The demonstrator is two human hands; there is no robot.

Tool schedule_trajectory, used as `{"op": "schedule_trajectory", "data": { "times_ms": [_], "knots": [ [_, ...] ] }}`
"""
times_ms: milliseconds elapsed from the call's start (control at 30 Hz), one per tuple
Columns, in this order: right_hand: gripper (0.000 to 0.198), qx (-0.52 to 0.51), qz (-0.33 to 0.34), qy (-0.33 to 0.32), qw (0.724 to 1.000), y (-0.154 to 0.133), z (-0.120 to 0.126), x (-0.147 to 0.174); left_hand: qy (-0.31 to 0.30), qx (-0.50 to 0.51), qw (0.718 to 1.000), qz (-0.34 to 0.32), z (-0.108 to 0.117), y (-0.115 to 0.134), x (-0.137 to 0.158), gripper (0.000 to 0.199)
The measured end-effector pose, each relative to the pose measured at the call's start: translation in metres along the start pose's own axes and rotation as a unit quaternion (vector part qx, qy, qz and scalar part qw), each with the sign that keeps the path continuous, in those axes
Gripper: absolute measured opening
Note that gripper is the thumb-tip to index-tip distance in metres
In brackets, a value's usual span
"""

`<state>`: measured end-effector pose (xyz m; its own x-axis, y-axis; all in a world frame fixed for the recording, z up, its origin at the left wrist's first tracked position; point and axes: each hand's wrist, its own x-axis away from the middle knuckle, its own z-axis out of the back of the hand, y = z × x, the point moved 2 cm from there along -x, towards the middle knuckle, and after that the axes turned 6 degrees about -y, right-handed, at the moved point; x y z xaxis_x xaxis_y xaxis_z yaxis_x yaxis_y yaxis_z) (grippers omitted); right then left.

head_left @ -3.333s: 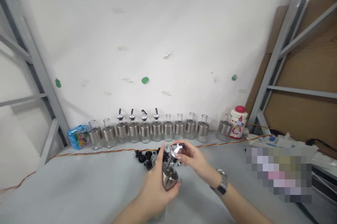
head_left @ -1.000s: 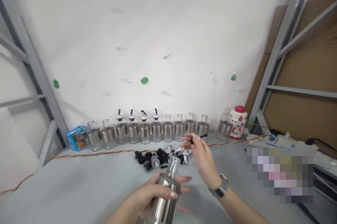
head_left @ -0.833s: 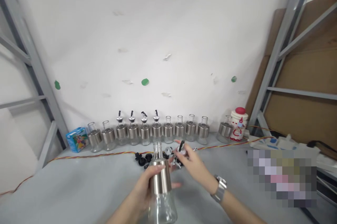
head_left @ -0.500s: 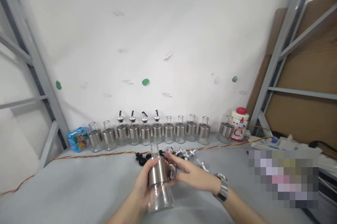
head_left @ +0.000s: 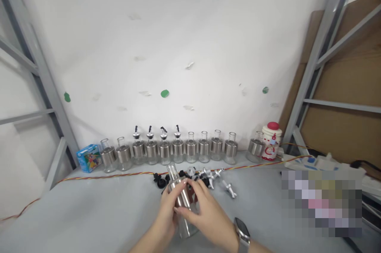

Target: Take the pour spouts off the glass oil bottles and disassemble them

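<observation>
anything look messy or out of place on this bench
The row of bottles by the wall is neat, but only four carry spouts. Loose spouts and black stoppers lie scattered on the bench. Both hands hold one spoutless bottle, tilted.

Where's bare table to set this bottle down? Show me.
Free: the grey table left of the left hand, in front of the striped cable; also between the right hand and the blurred patch. Crowded: the bottle row along the wall and the loose spouts and stoppers.

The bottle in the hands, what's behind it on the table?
Behind the bottle lie black stoppers and metal spouts. The hands cover some pieces.
</observation>
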<state>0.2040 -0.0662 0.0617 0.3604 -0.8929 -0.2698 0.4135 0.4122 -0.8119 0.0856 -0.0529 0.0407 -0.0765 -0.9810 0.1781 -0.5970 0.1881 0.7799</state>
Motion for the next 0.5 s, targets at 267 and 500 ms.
{"op": "schedule_trajectory", "data": {
  "times_ms": [267, 500],
  "knots": [
    [0.053, -0.195, -0.069, -0.065, 0.976, 0.009, 0.001, -0.008, -0.051, -0.054, 0.995, -0.062, -0.001, 0.004, -0.008, 0.035],
    [0.041, -0.257, -0.054, 0.020, 0.965, 0.026, 0.062, -0.032, 0.000, -0.049, 0.994, -0.099, 0.017, 0.033, -0.016, 0.036]
  ]
}}
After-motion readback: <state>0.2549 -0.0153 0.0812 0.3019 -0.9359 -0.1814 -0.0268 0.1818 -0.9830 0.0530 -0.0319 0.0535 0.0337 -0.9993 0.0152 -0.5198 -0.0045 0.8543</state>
